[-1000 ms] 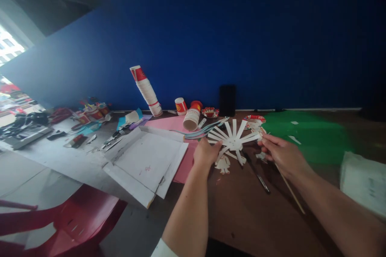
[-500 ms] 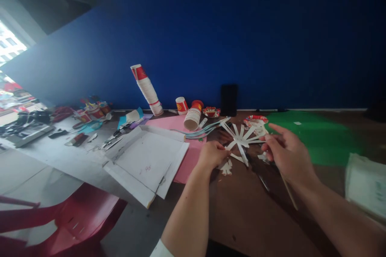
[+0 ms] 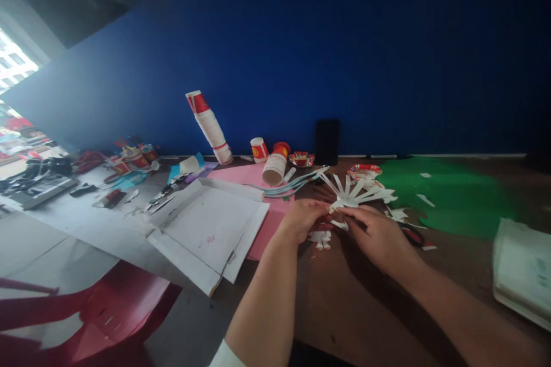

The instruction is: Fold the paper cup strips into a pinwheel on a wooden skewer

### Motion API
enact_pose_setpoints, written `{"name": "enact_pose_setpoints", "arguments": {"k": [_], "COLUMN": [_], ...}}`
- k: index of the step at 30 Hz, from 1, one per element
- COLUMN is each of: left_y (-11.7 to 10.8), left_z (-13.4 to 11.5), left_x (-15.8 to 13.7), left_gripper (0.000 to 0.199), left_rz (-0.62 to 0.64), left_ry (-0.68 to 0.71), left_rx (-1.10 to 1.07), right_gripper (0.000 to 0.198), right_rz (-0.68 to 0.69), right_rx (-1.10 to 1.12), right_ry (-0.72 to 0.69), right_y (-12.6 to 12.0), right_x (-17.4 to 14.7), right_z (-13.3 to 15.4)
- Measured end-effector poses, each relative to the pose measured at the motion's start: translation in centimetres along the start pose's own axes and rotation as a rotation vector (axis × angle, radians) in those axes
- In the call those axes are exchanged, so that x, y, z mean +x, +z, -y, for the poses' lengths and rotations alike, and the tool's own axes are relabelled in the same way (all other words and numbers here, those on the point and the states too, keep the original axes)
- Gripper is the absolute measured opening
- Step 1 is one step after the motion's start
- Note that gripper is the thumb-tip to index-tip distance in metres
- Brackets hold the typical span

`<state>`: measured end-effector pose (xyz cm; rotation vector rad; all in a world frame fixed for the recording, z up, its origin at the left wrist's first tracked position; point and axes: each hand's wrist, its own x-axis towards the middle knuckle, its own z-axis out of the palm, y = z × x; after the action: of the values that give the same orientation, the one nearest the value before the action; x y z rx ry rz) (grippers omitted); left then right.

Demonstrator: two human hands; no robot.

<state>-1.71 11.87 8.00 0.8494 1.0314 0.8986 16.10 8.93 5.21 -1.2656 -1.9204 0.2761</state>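
Observation:
Both my hands are over the brown tabletop, at a white paper cup cut into splayed strips. My left hand is closed, its fingertips pinching the near side of the cut cup. From the right, my right hand pinches the same near edge, fingertips almost touching the left ones. The strips fan out away from me. A small cut paper piece with a frilled edge lies below my left hand. Partly hidden behind my right hand is a dark, loop-shaped handle.
A white box lid and pink paper lie left. Behind stand a leaning cup stack, a single cup and a black phone-like slab against the blue partition. Green paper with scraps lies right; a red chair stands left.
My right hand has moved left and down onto the cut cup beside my left hand. The thin stick seen under it is no longer visible. Scraps now show on the right and on the green paper.

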Motion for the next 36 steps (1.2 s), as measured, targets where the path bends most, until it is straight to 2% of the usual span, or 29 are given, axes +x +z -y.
{"name": "enact_pose_setpoints", "arguments": {"k": [6,12,18,23,29,36], "left_y": [0.3,0.3,0.3,0.5,1.0,1.6], "left_z": [-0.1,0.2,0.3,0.3,0.5,0.6], "left_x": [-0.3,0.0,-0.1,-0.1,0.0,0.1], "left_gripper": [0.009,0.01,0.015,0.015,0.001,0.011], "left_rz": [0.008,0.002,0.041,0.022,-0.015,-0.067], "left_ry": [-0.062,-0.06,-0.056,-0.045,-0.066,-0.061], "left_rx": [-0.106,-0.167,-0.184,-0.158,-0.18,-0.192], "right_gripper": [0.027,0.02,0.02,0.02,0.02,0.02], "right_rz": [-0.033,-0.043,-0.086,-0.088,-0.088,-0.111], "right_rx": [-0.036,-0.052,-0.056,-0.044,-0.039,-0.034], "right_ry": [-0.014,0.01,-0.035,-0.05,-0.029,-0.043], "right_y": [-0.2,-0.2,-0.1,-0.2,-0.2,0.3], "right_x": [0.0,0.0,-0.1,-0.1,-0.1,-0.2], "right_z": [-0.1,0.0,-0.1,-0.1,0.0,-0.2]}}
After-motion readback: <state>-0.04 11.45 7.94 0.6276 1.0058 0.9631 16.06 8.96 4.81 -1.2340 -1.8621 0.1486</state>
